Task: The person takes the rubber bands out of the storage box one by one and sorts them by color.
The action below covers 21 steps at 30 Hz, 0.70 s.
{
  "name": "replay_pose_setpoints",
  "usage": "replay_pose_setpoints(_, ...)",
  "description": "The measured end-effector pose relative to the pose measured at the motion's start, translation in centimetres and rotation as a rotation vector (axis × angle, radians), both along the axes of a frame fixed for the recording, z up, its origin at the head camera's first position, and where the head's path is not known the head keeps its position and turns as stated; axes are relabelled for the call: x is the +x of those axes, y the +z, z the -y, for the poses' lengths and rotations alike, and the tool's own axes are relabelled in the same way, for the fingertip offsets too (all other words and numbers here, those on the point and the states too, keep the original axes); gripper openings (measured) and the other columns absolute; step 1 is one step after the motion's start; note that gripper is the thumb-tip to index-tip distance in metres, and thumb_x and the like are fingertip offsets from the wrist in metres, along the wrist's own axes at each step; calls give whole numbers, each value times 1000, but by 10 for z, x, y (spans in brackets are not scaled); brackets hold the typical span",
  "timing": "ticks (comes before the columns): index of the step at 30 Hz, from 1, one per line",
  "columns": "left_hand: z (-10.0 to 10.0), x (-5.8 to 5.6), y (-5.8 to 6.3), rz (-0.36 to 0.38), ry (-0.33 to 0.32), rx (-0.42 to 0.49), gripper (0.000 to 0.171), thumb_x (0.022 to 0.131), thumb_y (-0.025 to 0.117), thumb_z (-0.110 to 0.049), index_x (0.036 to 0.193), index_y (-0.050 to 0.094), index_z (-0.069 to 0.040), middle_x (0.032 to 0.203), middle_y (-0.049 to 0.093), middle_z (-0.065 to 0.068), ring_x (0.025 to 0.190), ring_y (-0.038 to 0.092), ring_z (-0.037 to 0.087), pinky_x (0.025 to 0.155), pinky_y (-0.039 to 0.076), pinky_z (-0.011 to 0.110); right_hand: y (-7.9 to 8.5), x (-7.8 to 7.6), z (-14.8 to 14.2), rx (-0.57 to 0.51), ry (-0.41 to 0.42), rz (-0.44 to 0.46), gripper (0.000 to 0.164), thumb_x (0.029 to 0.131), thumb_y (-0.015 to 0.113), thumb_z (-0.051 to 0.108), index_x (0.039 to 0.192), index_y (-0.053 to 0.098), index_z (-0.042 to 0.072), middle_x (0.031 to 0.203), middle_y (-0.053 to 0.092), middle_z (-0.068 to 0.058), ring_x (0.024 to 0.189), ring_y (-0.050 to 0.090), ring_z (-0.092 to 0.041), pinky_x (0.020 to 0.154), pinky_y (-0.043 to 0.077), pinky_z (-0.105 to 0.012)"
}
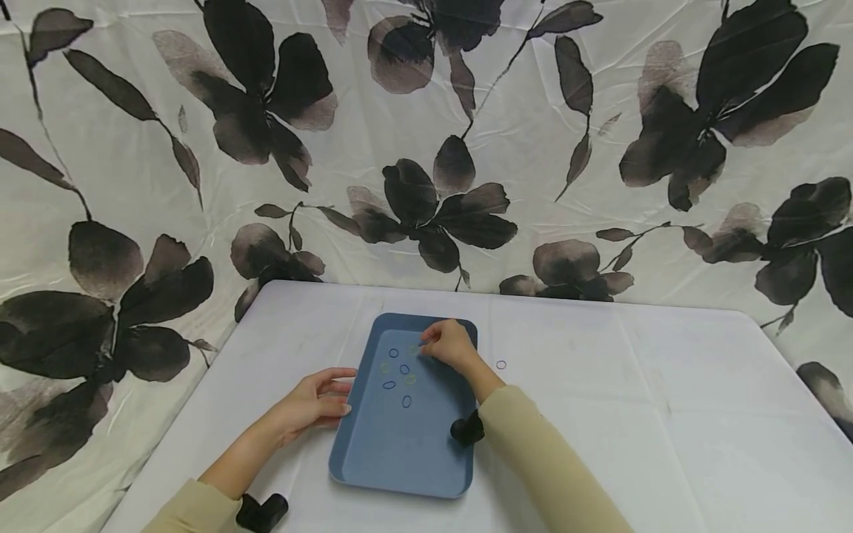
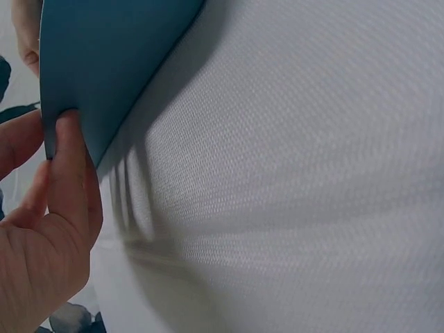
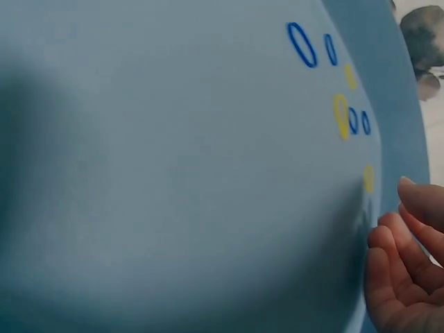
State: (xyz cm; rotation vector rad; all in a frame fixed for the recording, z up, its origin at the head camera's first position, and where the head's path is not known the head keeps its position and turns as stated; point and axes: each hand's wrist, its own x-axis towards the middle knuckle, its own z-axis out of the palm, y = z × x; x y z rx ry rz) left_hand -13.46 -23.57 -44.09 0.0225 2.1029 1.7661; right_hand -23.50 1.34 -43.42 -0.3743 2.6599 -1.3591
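My left hand (image 1: pixel 313 403) holds the left side of a blue tray (image 1: pixel 400 459); the left wrist view shows its fingers and thumb (image 2: pixel 69 139) about the tray wall. Over the tray's far right part is my right hand (image 1: pixel 452 344), fingers bent and pointing down-left, beside a yellow ring (image 1: pixel 415 349). In the right wrist view, thumb and fingertips (image 3: pixel 385 236) stand slightly apart with nothing visible between them. Several thin blue rings (image 1: pixel 403 402) and yellow rings (image 3: pixel 369 179), like small rubber bands, lie scattered on the tray's far half.
One dark ring (image 1: pixel 497 365) lies on the white tabletop (image 1: pixel 633 414), right of the tray. A black wrist camera (image 1: pixel 468 429) overlaps the tray's right edge in the head view. Behind the table hangs a cloth (image 1: pixel 566 148) with dark flowers.
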Motion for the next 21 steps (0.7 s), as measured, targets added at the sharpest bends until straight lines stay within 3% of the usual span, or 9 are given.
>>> replay_pose_setpoints(10, 1, 3, 3, -7, 5, -13, 64, 82, 63, 5, 138, 33, 5, 122, 47, 26, 92, 57, 19, 74, 53, 34, -15, 1, 12, 9, -34, -102, 16, 76, 73, 2, 91, 71, -1, 69, 60, -4, 60, 48, -10, 52, 38, -20)
replay_pose_setpoints(16, 3, 0, 0, -5, -5, -8, 65, 82, 64, 3, 139, 33, 4, 121, 47, 23, 92, 57, 18, 75, 52, 34, -15, 1, 12, 40, 5, -138, 20, 77, 72, 3, 97, 71, 0, 71, 61, -6, 60, 47, -11, 52, 37, -21)
replay_pose_setpoints(21, 2, -1, 1, 2, -9, -5, 64, 82, 63, 4, 139, 33, 4, 121, 48, 23, 93, 57, 19, 74, 52, 33, -16, 0, 11, 138, 81, -158, 24, 79, 70, 6, 104, 71, 3, 73, 62, -6, 62, 48, -12, 53, 38, -22)
